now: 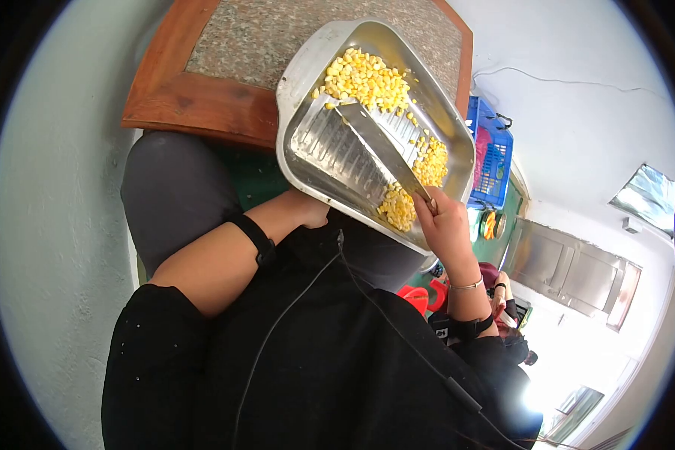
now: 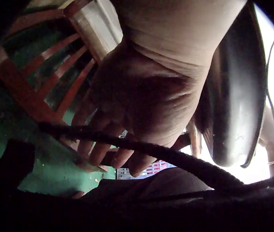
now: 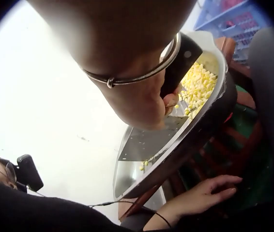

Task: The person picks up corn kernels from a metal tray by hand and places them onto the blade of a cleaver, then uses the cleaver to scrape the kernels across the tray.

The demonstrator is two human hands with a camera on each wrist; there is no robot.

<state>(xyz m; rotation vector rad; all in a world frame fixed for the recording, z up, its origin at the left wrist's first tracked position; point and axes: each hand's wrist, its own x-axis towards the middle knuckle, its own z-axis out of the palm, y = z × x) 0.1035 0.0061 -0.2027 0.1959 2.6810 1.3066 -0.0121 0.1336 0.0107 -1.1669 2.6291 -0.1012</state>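
Observation:
A tilted metal tray [image 1: 307, 142] holds yellow corn kernels [image 1: 364, 79], one heap at its far end and another [image 1: 412, 187] along its right wall. My right hand [image 1: 442, 225] grips the handle of a large knife [image 1: 382, 146], whose blade lies flat on the tray's ridged bottom between the heaps. The right wrist view shows the blade [image 3: 149, 142] with a few kernels beside it. My left hand [image 1: 307, 210] reaches under the tray's near edge. There the hand [image 3: 207, 193] lies below the tray with its fingers stretched out. Whether it touches the tray's dark underside [image 2: 234, 96] is unclear.
A wooden table with a speckled stone top [image 1: 225, 67] stands just beyond the tray. A blue plastic crate [image 1: 491, 157] sits to the right on the green floor. Red wooden rungs [image 2: 30, 96] run under the left hand. Another person crouches at lower right [image 1: 502, 300].

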